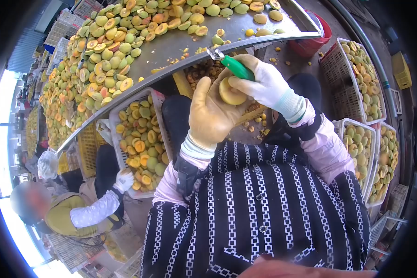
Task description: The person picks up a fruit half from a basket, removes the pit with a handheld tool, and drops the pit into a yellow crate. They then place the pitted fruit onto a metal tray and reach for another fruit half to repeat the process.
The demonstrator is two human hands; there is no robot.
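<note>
A stained white glove covers my left hand (214, 113), which is closed around a yellow-green fruit half (231, 91) at the palm, its thumb pointing up. My right hand (266, 81), also gloved, grips a green-handled tool (237, 67) whose metal end (215, 54) points up and left toward the table's rim. The fingers of my right hand touch the top of the fruit. Both hands are close together above my lap, just below the metal table (167, 44) with its heap of halved fruits (109, 51).
A white crate (166, 124) of fruit halves stands at left, beside a gloved co-worker (85, 208). More full crates (340, 81) (360, 121) line the right side. A red bucket (312, 44) stands beyond the table corner. Below the hands, a yellow-edged container (183, 83) holds pits and scraps.
</note>
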